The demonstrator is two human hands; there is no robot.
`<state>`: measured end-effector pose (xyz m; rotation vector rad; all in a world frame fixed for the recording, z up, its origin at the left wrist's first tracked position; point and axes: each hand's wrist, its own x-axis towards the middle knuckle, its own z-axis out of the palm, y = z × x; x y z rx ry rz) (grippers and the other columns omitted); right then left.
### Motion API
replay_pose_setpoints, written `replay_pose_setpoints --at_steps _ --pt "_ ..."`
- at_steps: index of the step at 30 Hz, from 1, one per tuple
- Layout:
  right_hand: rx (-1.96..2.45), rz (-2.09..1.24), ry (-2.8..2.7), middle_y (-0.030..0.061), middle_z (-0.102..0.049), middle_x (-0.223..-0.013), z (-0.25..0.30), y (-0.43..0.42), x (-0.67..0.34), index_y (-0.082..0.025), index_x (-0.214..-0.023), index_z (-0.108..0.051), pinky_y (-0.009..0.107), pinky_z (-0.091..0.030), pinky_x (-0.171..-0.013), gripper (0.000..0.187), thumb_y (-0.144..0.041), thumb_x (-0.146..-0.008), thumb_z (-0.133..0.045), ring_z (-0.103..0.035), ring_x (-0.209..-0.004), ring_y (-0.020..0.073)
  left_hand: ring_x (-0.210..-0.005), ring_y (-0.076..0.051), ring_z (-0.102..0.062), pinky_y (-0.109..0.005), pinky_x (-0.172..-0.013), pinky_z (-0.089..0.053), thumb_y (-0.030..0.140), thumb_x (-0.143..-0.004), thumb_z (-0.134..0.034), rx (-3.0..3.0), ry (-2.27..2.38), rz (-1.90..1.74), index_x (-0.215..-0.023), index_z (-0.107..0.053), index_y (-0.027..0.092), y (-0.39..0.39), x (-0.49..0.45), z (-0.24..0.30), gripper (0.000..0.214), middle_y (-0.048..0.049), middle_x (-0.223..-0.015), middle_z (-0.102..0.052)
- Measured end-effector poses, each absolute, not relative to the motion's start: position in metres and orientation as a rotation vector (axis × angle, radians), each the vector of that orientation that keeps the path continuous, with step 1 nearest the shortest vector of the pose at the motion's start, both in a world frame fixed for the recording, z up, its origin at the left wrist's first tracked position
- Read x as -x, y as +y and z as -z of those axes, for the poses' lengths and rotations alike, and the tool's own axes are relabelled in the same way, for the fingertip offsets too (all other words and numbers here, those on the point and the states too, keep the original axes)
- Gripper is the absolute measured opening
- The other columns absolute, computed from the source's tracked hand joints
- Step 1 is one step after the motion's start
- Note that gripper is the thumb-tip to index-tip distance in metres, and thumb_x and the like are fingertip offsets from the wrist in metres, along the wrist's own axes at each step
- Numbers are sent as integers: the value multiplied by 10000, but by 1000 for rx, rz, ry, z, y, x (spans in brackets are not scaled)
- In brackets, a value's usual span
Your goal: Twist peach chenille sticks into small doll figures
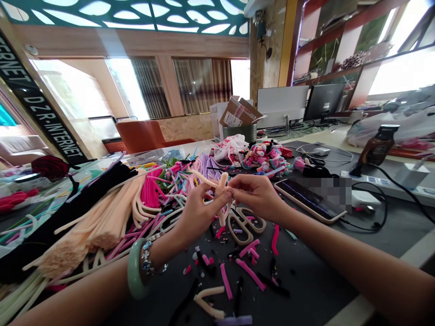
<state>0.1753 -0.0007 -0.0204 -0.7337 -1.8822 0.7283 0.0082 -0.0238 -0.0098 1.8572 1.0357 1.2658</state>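
Note:
My left hand (pixel 200 213) and my right hand (pixel 254 194) meet above a dark tabletop (pixel 306 290), both pinching a bent peach pipe cleaner (pixel 220 190) at its twisted middle. Just below my hands lie scissors with beige handles (pixel 246 225), their blades partly hidden. Short cut pink pipe cleaner pieces (pixel 249 274) are scattered near them. A large bundle of peach pipe cleaners (pixel 91 231) lies left of my left hand, beside a black bundle (pixel 68 217). A green bangle (pixel 134 267) circles my left wrist. A smartphone (pixel 307 199) lies right of my right hand.
A mixed heap of coloured pipe cleaners (pixel 176 181) and a multicoloured pile (pixel 265 158) lie ahead. Further right are a brown bottle (pixel 377 145), a power strip (pixel 380 185) with black cables, and monitors (pixel 322 102). A cardboard box (pixel 239 113) stands behind.

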Motion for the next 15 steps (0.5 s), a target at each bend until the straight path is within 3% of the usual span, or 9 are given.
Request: replay_pose_setpoints --at_steps 4,11,15 --pt "744 -696 -1890 -1 -585 -683 20 0 -176 -140 -802 -625 223 -421 -567 150 -260 -833 -541 -542 -617 108 -661 -133 -520 -215 -581 -407 393 -762 -650 -1834 1053 -1254 -833 -677 139 -24 -8 11 264 -18 -730 -618" --pt "800 -560 -1913 0 -590 -629 18 -3 -176 -146 -770 -614 220 -402 -535 235 -359 -847 -551 -526 -560 102 -528 -86 -417 -202 -493 -317 353 -699 -702 -1759 1131 -1324 -621 -609 127 -27 -9 5 257 31 -560 -504" --pt "819 -469 -1903 8 -608 -633 18 -5 -175 -145 -771 -626 222 -402 -540 251 -379 -838 -568 -534 -558 104 -534 -77 -411 -194 -498 -323 357 -726 -671 -1589 1031 -1215 -664 -603 123 -25 -9 8 252 32 -580 -486"
